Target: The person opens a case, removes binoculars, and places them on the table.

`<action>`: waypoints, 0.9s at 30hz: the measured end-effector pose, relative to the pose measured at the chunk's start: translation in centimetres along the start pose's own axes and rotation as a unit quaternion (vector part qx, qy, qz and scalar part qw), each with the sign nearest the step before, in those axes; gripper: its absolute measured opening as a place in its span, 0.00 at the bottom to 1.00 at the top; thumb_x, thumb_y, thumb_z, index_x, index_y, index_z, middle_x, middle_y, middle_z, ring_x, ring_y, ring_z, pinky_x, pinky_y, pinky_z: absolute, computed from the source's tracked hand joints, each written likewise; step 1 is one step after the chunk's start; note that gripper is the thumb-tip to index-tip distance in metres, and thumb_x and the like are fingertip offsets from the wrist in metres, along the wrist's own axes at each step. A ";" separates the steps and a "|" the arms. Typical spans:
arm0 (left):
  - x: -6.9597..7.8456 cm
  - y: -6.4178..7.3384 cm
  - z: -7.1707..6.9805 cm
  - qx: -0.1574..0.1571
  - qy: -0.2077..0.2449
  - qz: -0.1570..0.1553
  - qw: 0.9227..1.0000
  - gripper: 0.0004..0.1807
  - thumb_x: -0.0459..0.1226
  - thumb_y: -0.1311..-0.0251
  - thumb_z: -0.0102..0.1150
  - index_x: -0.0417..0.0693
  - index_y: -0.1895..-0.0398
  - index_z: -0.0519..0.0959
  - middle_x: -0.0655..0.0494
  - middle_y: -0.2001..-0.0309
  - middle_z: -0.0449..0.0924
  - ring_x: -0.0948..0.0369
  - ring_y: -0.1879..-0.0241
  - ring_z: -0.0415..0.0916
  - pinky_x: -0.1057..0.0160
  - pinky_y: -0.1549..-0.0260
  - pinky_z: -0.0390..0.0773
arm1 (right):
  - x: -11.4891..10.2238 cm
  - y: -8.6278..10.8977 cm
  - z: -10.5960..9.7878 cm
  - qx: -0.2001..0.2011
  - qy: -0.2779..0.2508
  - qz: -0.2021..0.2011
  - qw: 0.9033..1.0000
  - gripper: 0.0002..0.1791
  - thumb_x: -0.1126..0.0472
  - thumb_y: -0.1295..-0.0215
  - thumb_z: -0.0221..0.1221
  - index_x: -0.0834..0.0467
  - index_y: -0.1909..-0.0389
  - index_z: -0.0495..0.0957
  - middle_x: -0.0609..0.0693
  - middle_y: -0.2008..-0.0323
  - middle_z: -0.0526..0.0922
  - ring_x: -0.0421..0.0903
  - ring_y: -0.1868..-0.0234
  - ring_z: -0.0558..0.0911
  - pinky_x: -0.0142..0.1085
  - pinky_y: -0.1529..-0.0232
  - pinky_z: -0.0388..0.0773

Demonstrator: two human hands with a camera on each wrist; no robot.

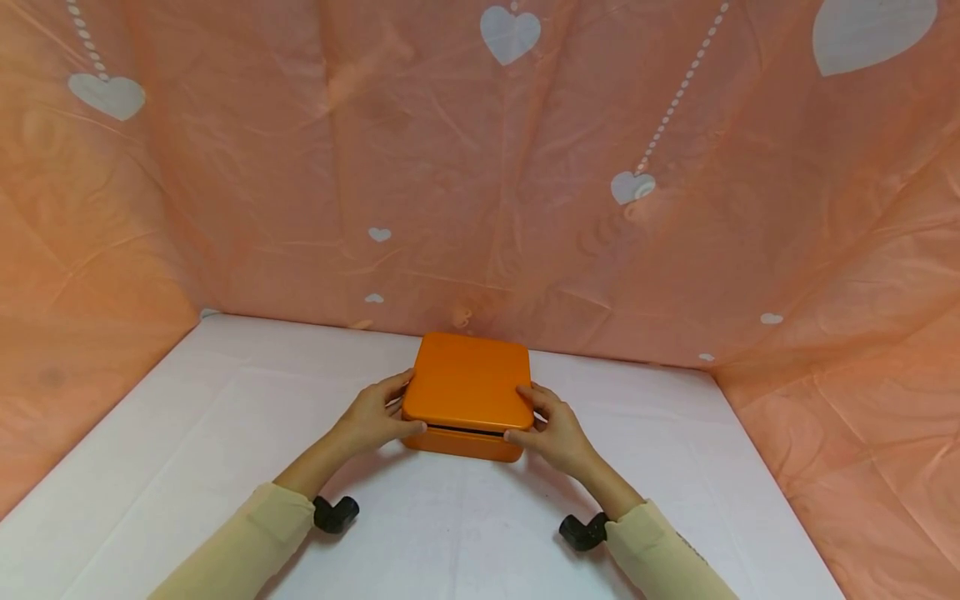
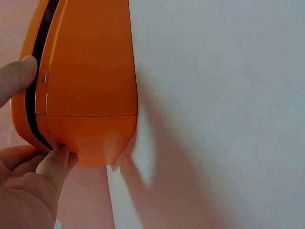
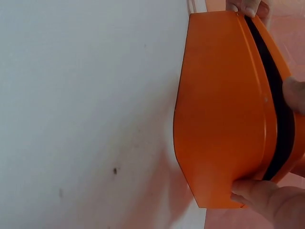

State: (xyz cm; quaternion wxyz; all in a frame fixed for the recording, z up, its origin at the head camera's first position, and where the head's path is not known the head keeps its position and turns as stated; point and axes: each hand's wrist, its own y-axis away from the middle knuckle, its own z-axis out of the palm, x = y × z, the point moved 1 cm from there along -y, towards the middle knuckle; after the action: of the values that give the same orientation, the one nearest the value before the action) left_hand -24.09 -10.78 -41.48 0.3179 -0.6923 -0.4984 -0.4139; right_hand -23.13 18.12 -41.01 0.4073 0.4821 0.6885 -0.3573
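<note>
An orange box (image 1: 465,446) with rounded corners stands on the white tabletop. Its orange lid (image 1: 471,379) sits on top, and a dark gap (image 3: 281,109) runs between lid and base, widest at the front. My left hand (image 1: 378,417) holds the lid at its left side, the thumb on the front edge and the fingers round the side near the gap. On the opposite side, my right hand (image 1: 558,429) grips the lid with its thumb at the front right corner and its other fingers along the right edge. What the box contains is hidden.
White cloth covers the table (image 1: 450,533). A peach curtain (image 1: 480,167) with white hearts hangs behind the box and along both sides. A black curved piece sits by each wrist, at the left cuff (image 1: 335,514) and the right cuff (image 1: 583,532).
</note>
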 end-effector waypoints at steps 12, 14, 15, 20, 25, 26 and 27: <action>0.2 -0.1 -0.1 0.001 0.009 -0.016 1.000 0.51 0.37 0.51 0.73 0.39 0.26 0.54 0.35 0.28 0.57 0.42 0.32 0.63 0.54 0.40 0.72 | -0.3 0.0 -0.1 0.001 0.008 0.004 1.000 0.42 0.68 0.48 0.69 0.68 0.32 0.62 0.65 0.27 0.54 0.61 0.27 0.59 0.51 0.37 0.70; 0.1 -0.2 -0.1 0.001 0.012 -0.018 1.000 0.50 0.37 0.51 0.73 0.40 0.26 0.54 0.35 0.29 0.57 0.43 0.33 0.65 0.55 0.41 0.73 | -0.2 -0.1 -0.1 0.004 0.021 -0.002 1.000 0.41 0.67 0.48 0.69 0.68 0.32 0.64 0.65 0.27 0.56 0.61 0.27 0.58 0.53 0.36 0.69; 0.0 -0.3 -0.1 0.001 0.013 -0.017 1.000 0.50 0.36 0.50 0.72 0.40 0.26 0.54 0.36 0.28 0.57 0.43 0.33 0.65 0.55 0.41 0.73 | -0.2 -0.2 -0.1 0.006 0.029 -0.007 1.000 0.41 0.67 0.48 0.69 0.68 0.33 0.64 0.65 0.28 0.57 0.61 0.27 0.58 0.54 0.36 0.68; -0.1 -0.5 -0.1 0.009 -0.017 -0.007 1.000 0.50 0.38 0.51 0.72 0.39 0.26 0.55 0.38 0.27 0.56 0.43 0.33 0.64 0.53 0.39 0.70 | -0.2 -0.3 -0.1 0.011 0.062 -0.020 0.998 0.39 0.64 0.48 0.70 0.67 0.34 0.66 0.65 0.30 0.61 0.62 0.27 0.57 0.58 0.32 0.62; 0.0 -0.5 0.0 0.014 -0.028 -0.002 1.000 0.50 0.38 0.51 0.72 0.39 0.26 0.55 0.37 0.27 0.56 0.42 0.33 0.64 0.51 0.38 0.69 | -0.3 -0.4 -0.1 0.009 0.059 -0.016 0.998 0.39 0.64 0.47 0.70 0.68 0.34 0.66 0.66 0.30 0.61 0.62 0.26 0.56 0.57 0.31 0.60; 0.0 -0.5 0.0 0.014 -0.030 -0.002 0.999 0.50 0.38 0.50 0.72 0.39 0.26 0.55 0.37 0.27 0.56 0.42 0.33 0.64 0.51 0.38 0.69 | -0.3 -0.4 -0.1 0.008 0.057 -0.015 0.998 0.39 0.64 0.47 0.69 0.68 0.34 0.66 0.66 0.30 0.61 0.62 0.26 0.56 0.56 0.30 0.59; 0.0 -0.5 0.0 0.015 -0.031 -0.002 0.999 0.49 0.38 0.50 0.72 0.39 0.26 0.55 0.37 0.27 0.56 0.42 0.33 0.64 0.51 0.38 0.69 | -0.3 -0.4 -0.2 0.007 0.055 -0.015 0.998 0.39 0.64 0.47 0.69 0.68 0.34 0.66 0.66 0.30 0.61 0.62 0.26 0.56 0.56 0.30 0.59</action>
State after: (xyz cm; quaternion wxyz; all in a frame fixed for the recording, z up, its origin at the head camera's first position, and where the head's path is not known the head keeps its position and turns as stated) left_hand -24.56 -10.68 -41.45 0.3120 -0.6986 -0.5157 -0.3855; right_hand -23.50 18.02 -40.61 0.3599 0.4936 0.7147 -0.3408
